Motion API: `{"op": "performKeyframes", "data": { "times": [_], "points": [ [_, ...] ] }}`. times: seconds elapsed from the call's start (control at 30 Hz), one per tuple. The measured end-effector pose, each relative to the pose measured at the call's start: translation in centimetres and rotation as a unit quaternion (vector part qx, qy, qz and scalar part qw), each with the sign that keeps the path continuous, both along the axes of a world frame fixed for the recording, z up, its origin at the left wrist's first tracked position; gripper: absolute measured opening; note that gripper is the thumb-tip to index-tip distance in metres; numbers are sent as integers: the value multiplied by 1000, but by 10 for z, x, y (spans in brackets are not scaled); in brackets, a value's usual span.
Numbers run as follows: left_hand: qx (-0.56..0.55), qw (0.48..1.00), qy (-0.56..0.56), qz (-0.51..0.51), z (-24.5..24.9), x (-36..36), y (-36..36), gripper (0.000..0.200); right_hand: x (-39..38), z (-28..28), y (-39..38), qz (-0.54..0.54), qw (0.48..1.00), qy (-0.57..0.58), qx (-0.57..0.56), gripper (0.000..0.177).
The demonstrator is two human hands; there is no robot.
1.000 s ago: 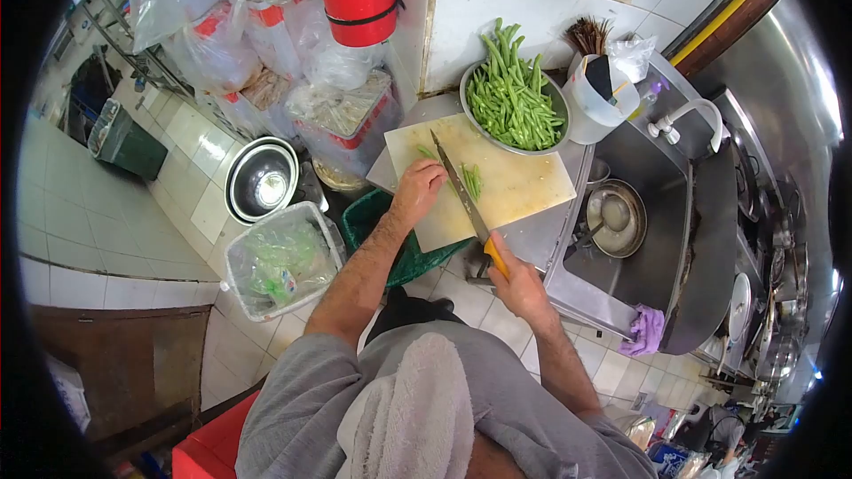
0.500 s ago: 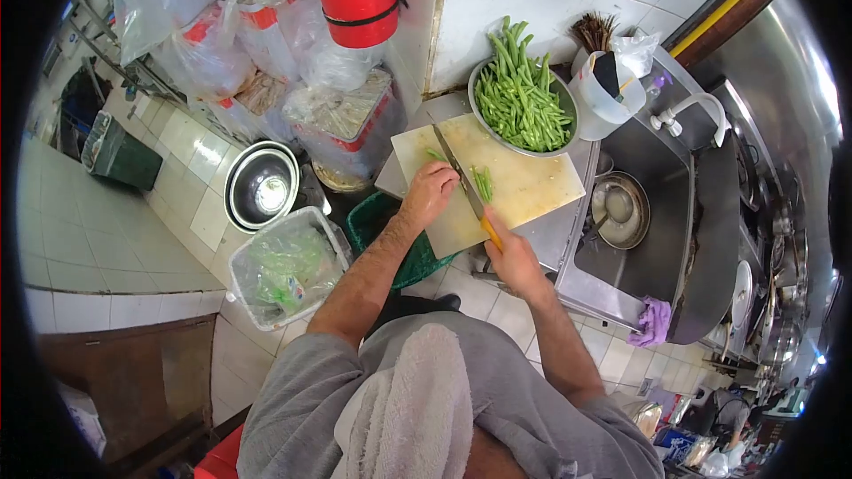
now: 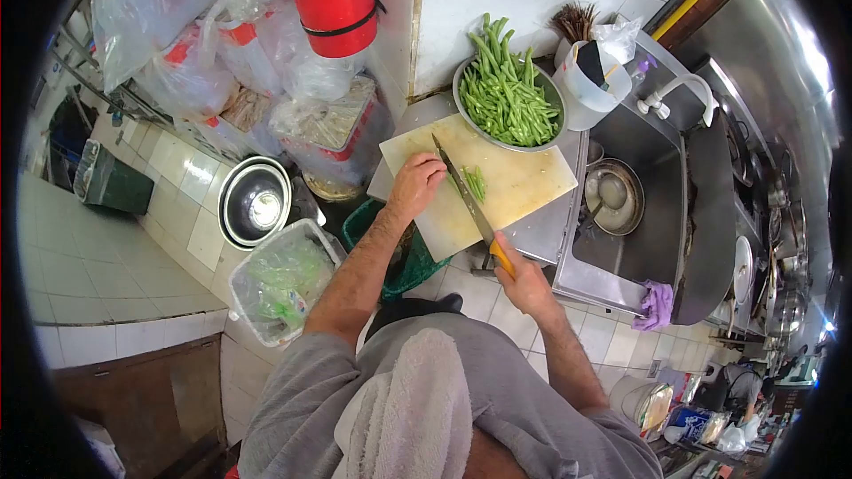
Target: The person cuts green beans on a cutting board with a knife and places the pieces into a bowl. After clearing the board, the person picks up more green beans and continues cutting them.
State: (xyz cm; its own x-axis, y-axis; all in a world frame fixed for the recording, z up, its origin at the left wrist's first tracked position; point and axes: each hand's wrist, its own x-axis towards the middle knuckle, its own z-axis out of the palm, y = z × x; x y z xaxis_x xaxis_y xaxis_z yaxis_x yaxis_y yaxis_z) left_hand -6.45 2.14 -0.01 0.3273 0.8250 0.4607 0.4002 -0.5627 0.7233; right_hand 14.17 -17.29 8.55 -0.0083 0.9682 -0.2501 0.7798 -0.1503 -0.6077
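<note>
A long knife (image 3: 463, 188) with a yellow handle is in my right hand (image 3: 525, 286), its blade slanting across the pale cutting board (image 3: 532, 188). Just left of the blade, my left hand (image 3: 417, 184) rests over the board with its fingers curled together; what they hold, if anything, is hidden. A small cluster of cut green beans (image 3: 476, 183) lies right of the blade. At the board's far edge stands a metal bowl (image 3: 561, 129) heaped with green beans (image 3: 510, 102), some longer ones sticking up at the back.
To the right is a steel sink (image 3: 652, 213) holding a round pan (image 3: 614, 197), with a faucet (image 3: 679, 93) above. A white container (image 3: 593, 93) stands beside the bowl. Below left are a lined plastic bin (image 3: 282, 279), a green basket (image 3: 417, 270) and stacked metal bowls (image 3: 255, 202).
My left hand has drawn slightly left, away from the blade. The knife handle has moved toward the lower right with my right hand. The green piece beside my left fingers no longer shows.
</note>
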Motion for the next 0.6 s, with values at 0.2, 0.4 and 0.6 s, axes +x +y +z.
{"op": "performKeyframes", "data": {
  "times": [0.2,0.4,0.6],
  "points": [
    [3,1000,-17,23,-4,1,4,13,27,17,-44,-26,993,104,-37,67],
    [1,1000,-6,-8,-2,-2,5,14,12,4,-15,-3,999,44,4,67],
    [-30,999,-10,-6,0,-2,4,14,-4,2,-6,42,996,6,82,67]
  ]
}}
